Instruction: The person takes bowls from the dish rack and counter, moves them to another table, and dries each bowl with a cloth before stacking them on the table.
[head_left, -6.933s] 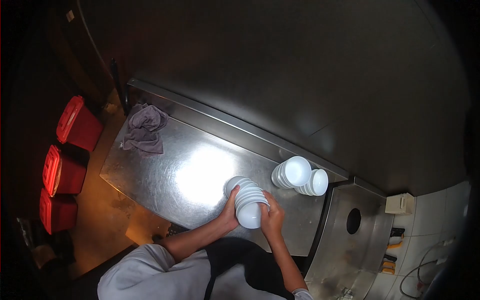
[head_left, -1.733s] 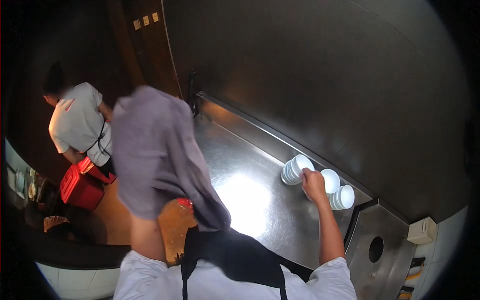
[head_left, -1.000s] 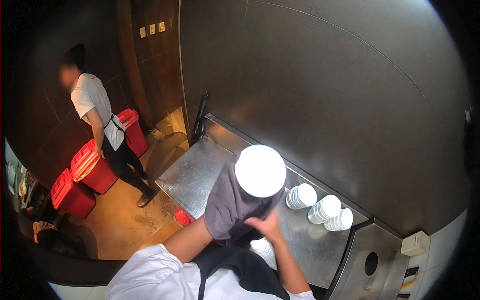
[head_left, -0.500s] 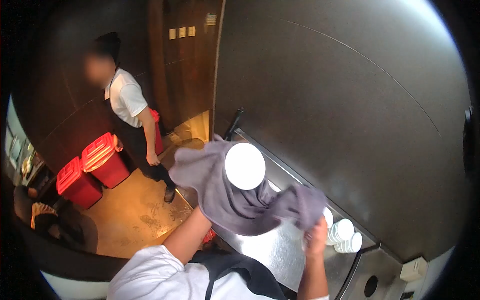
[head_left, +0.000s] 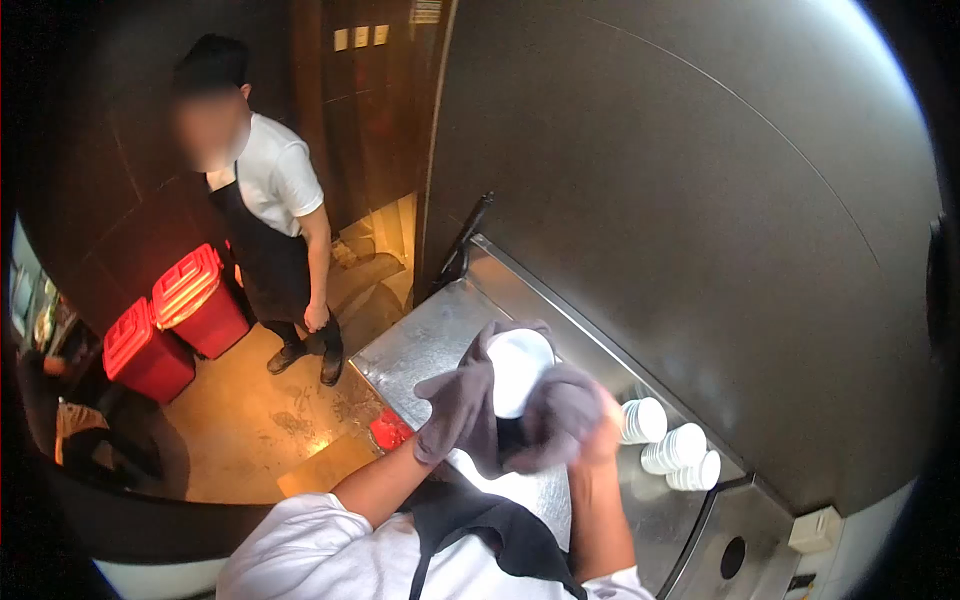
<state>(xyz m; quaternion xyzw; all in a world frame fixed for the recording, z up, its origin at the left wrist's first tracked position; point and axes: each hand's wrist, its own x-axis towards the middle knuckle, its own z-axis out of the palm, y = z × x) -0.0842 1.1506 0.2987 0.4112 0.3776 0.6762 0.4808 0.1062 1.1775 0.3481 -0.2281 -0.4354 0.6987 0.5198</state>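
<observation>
Now the white bowl (head_left: 521, 370) is resting in cloth (head_left: 472, 405) near the frame's centre; the right hand (head_left: 599, 432) is clutching this cloth, which is hiding the left hand's grip. Probably light, stiff and breakable, the bowl is needing support under its base.

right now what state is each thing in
white bowl: held up, partly wrapped
gray cloth: bunched around bowl
right hand: at cloth, fingers unclear
left hand: hidden under cloth
three bowl stacks: nested, on counter
two red bins: lids on
co-worker: standing
</observation>
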